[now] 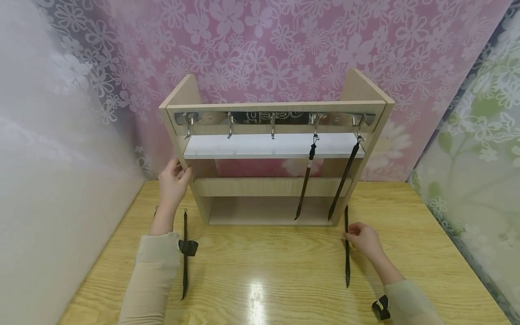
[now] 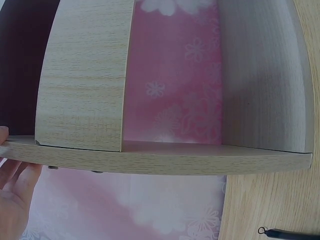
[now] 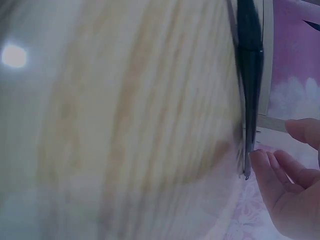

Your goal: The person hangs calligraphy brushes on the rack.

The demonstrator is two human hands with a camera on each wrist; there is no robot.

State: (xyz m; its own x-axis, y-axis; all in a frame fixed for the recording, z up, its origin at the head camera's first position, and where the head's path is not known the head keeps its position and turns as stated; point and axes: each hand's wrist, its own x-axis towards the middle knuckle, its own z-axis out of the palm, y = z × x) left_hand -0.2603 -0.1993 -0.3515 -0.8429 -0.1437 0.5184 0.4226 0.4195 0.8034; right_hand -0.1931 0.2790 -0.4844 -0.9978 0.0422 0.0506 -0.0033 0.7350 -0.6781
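A wooden shelf rack (image 1: 264,187) stands on the table with a metal hook strip (image 1: 221,118) across its top. My left hand (image 1: 174,183) grips the rack's left side panel (image 2: 175,161), thumb on one face and fingers on the other. Two writing brushes hang by loops from the right hooks: a brown brush (image 1: 307,176) and a dark brush (image 1: 343,183). On the table right of the rack lies a black brush (image 1: 347,266). My right hand (image 1: 365,241) is beside it, fingertips at its shaft; in the right wrist view, thumb and fingers stand apart.
Another black brush (image 1: 185,275) lies on the table (image 1: 260,266) under my left forearm, and the loop of a further one (image 1: 156,210) shows beyond the arm. Hooks on the left and middle hold nothing. Flowered cloth (image 1: 276,54) covers the back.
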